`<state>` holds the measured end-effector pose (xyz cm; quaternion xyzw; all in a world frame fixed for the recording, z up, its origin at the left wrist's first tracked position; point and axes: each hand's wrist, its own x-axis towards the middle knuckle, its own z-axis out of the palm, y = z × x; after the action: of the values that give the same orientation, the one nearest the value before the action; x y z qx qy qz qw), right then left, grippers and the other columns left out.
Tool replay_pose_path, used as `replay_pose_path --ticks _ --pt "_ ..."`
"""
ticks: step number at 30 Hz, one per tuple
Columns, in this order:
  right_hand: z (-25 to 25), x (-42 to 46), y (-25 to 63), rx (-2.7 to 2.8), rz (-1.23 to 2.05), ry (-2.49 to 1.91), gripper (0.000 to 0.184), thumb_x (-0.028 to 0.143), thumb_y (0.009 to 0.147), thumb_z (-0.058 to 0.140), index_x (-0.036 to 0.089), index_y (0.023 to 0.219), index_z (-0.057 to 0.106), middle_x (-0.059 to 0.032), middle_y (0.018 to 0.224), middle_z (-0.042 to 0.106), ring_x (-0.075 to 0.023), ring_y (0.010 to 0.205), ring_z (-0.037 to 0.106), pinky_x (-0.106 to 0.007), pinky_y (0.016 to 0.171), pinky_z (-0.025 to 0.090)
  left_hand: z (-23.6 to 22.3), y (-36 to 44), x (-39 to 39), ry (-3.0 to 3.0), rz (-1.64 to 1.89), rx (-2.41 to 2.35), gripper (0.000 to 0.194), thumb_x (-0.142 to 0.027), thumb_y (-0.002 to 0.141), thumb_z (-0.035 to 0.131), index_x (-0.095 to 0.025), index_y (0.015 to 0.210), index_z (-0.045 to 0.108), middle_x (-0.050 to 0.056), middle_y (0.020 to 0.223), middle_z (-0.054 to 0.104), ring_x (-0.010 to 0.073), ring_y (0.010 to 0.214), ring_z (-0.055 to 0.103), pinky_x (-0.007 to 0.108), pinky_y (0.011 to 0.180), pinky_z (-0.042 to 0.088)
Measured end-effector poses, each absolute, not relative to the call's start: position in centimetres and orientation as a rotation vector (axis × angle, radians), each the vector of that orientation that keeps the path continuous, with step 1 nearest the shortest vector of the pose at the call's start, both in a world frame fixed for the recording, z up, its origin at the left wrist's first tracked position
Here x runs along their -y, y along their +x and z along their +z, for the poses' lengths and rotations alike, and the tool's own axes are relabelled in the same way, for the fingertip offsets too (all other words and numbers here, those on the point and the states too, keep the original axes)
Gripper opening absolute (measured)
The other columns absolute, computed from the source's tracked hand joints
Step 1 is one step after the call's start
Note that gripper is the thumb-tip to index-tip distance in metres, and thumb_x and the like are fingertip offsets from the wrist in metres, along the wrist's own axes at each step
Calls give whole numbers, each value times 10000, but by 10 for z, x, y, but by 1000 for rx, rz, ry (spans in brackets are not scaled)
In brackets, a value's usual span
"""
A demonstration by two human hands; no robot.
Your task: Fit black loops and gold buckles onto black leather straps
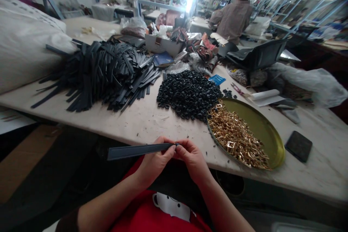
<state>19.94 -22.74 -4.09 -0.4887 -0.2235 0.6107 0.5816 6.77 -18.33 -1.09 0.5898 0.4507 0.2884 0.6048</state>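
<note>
Just over the table's front edge, my left hand point(159, 157) pinches a dark blue-grey strap point(136, 151) near one end. The strap juts out flat to the left, and a line runs along its edges. My right hand point(191, 159) meets the left at that end, its thumb and fingers pressed together. Between the fingertips shows a small dark piece, too covered to make out. Beyond the hands lies a heap of small black loops point(187, 92). To their right, gold metal buckles point(233, 130) fill part of a round olive-gold tray point(277, 145).
A big pile of dark straps point(103, 69) covers the table's left side, beside a white sack point(24, 43). A black flat pad point(299, 146) lies right of the tray. Behind are a box point(160, 43) of scraps, a blue packet point(217, 79) and a person point(235, 20) facing away.
</note>
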Motion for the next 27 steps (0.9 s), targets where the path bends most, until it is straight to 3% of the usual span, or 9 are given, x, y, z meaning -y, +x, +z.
replay_pose_path --ticks 5,9,14,18,20,22,24,27 --pt "-36 227 222 419 1585 -1074 231 327 643 719 164 780 628 41 631 581 -55 528 512 -209 568 445 -1 42 166 814 364 -761 339 -179 705 615 -172 1038 550 60 934 664 181 859 619 274 749 480" --pt "-34 224 235 423 1657 -1133 252 316 613 736 151 770 628 25 666 590 -75 565 541 -228 582 446 7 31 153 655 67 -654 381 -312 750 566 -134 1086 551 106 968 649 183 794 626 264 668 483" --pt "-37 219 230 487 1564 -1226 332 319 624 723 161 879 580 43 661 575 -66 536 518 -217 562 418 8 51 156 1100 -42 -714 499 -346 812 502 -177 1268 391 -5 700 600 65 482 506 180 485 378" --pt "-38 217 210 476 1551 -1203 517 314 616 726 188 1044 464 48 681 571 -96 574 547 -250 599 430 -4 68 155 1227 51 -777 615 -437 826 433 -201 1353 223 -67 567 496 52 379 365 170 379 263" --pt "-40 216 207 541 1469 -1203 608 311 627 716 213 1137 399 40 729 576 -119 648 565 -276 649 442 -15 72 151 1197 85 -811 638 -503 801 433 -181 1325 264 -85 501 437 55 356 318 170 352 204" --pt "-43 215 217 747 1299 -1305 594 307 666 684 230 1177 393 20 793 582 -134 721 562 -285 686 437 -27 77 144 1180 143 -843 550 -523 762 479 -175 1185 421 -86 489 415 54 367 310 168 353 189" --pt "-44 216 243 1022 1016 -1531 412 307 724 625 217 1102 488 -3 805 575 -139 722 542 -281 678 423 -38 81 137 1165 184 -881 411 -521 722 520 -176 945 515 -87 474 389 49 369 296 165 350 176" --pt "-38 218 299 1248 453 -1935 153 292 800 519 185 895 574 -31 782 552 -148 693 515 -285 658 405 -44 87 128 1110 142 -962 381 -555 676 492 -184 763 473 -109 395 313 45 321 217 168 324 123"
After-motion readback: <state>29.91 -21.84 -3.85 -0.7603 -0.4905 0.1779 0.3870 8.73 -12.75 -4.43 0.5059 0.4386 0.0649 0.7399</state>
